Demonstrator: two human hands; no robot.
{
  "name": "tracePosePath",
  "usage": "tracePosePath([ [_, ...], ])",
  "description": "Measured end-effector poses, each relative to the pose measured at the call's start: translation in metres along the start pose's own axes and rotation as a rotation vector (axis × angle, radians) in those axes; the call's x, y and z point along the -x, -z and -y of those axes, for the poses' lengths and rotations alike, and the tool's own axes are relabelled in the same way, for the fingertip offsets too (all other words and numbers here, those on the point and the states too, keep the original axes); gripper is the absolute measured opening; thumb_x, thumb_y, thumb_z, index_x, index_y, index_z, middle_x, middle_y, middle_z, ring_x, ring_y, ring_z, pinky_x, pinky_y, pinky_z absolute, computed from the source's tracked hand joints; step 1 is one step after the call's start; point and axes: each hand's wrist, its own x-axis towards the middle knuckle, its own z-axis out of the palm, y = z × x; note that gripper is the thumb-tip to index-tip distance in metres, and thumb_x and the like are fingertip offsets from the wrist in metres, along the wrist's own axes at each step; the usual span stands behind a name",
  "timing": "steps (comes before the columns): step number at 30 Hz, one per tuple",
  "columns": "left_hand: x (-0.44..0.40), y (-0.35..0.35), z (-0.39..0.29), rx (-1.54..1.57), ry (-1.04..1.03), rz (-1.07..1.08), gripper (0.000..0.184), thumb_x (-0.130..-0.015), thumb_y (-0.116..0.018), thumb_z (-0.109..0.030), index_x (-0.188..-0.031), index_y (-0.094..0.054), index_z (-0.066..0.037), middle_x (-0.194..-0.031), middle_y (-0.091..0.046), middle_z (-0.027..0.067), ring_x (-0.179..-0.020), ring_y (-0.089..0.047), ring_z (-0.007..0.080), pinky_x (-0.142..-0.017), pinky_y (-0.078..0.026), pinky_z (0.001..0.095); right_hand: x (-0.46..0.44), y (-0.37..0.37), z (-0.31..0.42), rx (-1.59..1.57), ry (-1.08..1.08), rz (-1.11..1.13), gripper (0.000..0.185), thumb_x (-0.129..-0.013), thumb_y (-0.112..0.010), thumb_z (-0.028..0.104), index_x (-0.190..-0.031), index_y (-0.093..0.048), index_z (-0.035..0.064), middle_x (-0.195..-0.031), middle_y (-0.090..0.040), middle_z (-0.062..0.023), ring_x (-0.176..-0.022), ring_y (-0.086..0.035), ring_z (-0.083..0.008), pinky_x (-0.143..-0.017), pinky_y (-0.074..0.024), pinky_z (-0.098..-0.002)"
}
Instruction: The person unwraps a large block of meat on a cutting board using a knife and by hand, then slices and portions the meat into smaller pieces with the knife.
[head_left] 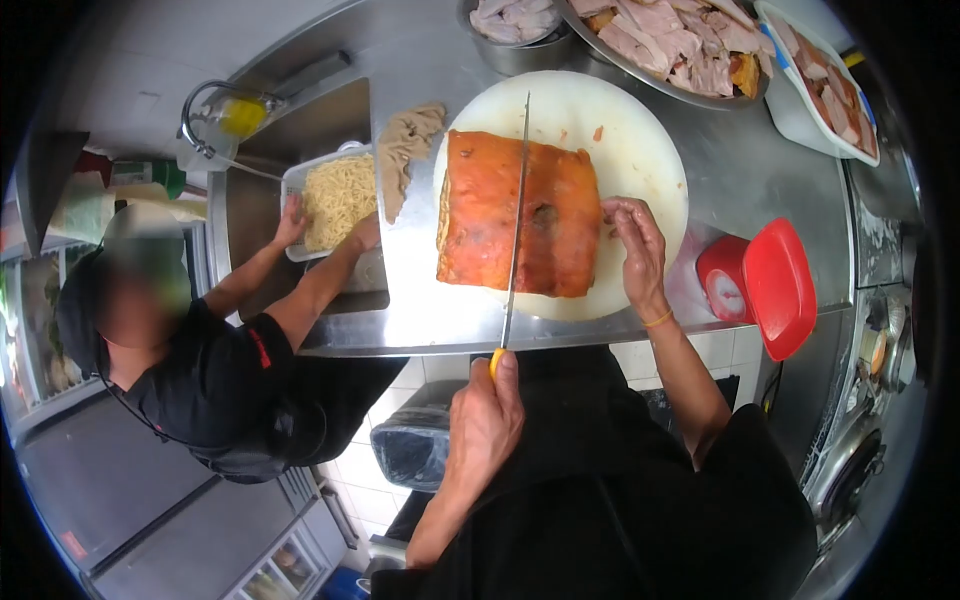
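Two-handed over a round white cutting board (650, 150), set on a steel counter (410, 270). Gripping a long knife (516, 235) in the left hand (485, 415), with fingers closed round its yellow handle (496, 362). Holding the blade across a skin-on slab of roast meat (555, 185) on the left part of the board, with the tip out past the slab's far edge. Cannot tell about any cut beneath the blade. At the slab's right edge, presenting a half-open right hand (640, 245), loosely curled, with fingertips touching the meat or just beside it; cannot tell which. Near the board on the right, in view of a red dial scale (722, 265). Just beside the board on the left, next to a tan cloth (405, 150); farther left, facing a white basket (293, 180) of noodle-like strands (335, 205) between a co-worker's hands (290, 222). Beyond the board, close to a metal bowl (520, 58) and a metal tray of sliced meat (680, 45).
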Motion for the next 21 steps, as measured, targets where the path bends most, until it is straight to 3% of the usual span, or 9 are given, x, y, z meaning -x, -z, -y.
tracePosePath([
  [9,-0.001,-0.002,0.0,0.031,-0.028,-0.018,0.043,-0.108,-0.044,-0.034,-0.089,-0.052,0.003,-0.069,-0.059,0.0337,-0.067,-0.06,0.0553,-0.058,-0.046,0.0571,-0.003,-0.002,-0.002,-0.002,0.001,-0.01,0.021,-0.106,-0.049,0.014,-0.107,-0.066,0.0013,-0.104,-0.062,-0.0027,-0.094,-0.056,-0.0095,-0.084,-0.0441,-0.0224],
  [12,-0.002,-0.002,-0.001,0.06,-0.027,-0.023,0.045,-0.109,-0.043,-0.036,-0.089,-0.053,0.004,-0.07,-0.06,0.033,-0.069,-0.061,0.0548,-0.06,-0.047,0.0556,-0.005,0.003,-0.008,-0.047,-0.051,0.036,0.023,-0.099,-0.062,0.021,-0.113,-0.064,0.0026,-0.112,-0.061,-0.0054,-0.103,-0.057,-0.0155,-0.091,-0.046,-0.028],
  [16,0.001,0.0,0.004,0.131,0.043,-0.015,0.048,-0.109,-0.042,-0.039,-0.092,-0.056,0.003,-0.071,-0.06,0.031,-0.072,-0.061,0.054,-0.063,-0.048,0.0531,0.002,-0.002,0.018,0.578,0.448,0.092,0.061,-0.08,-0.078,0.028,-0.133,-0.057,0.0096,-0.137,-0.052,-0.0123,-0.128,-0.048,-0.0333,-0.105,-0.043,-0.043],
  [18,0.002,0.0,0.016,0.171,0.098,-0.056,0.051,-0.109,-0.042,-0.042,-0.092,-0.059,0.004,-0.069,-0.061,0.0261,-0.068,-0.063,0.0478,-0.063,-0.049,0.0501,0.008,-0.012,0.043,0.833,0.618,0.219,0.078,-0.071,-0.083,0.035,-0.141,-0.054,0.0135,-0.15,-0.044,-0.0144,-0.139,-0.04,-0.04,-0.109,-0.0406,-0.0478],
  [20,0.003,0.001,0.026,0.227,0.109,-0.123,0.053,-0.108,-0.042,-0.042,-0.091,-0.06,0.004,-0.067,-0.061,0.0229,-0.064,-0.064,0.0422,-0.062,-0.049,0.0478,0.012,-0.03,0.03,0.947,0.607,0.281,0.087,-0.064,-0.086,0.029,-0.143,-0.053,0.0164,-0.154,-0.041,-0.0151,-0.144,-0.032,-0.0441,-0.115,-0.0354,-0.0502],
  [21,0.004,0.002,0.029,0.273,0.106,-0.156,0.054,-0.108,-0.043,-0.043,-0.09,-0.061,0.004,-0.064,-0.06,0.0164,-0.059,-0.063,0.0293,-0.059,-0.048,0.0422,0.013,-0.033,0.025,1.006,0.603,0.313,0.091,-0.06,-0.087,0.027,-0.144,-0.053,0.0178,-0.155,-0.04,-0.0155,-0.147,-0.029,-0.0461,-0.118,-0.0328,-0.0514],
])
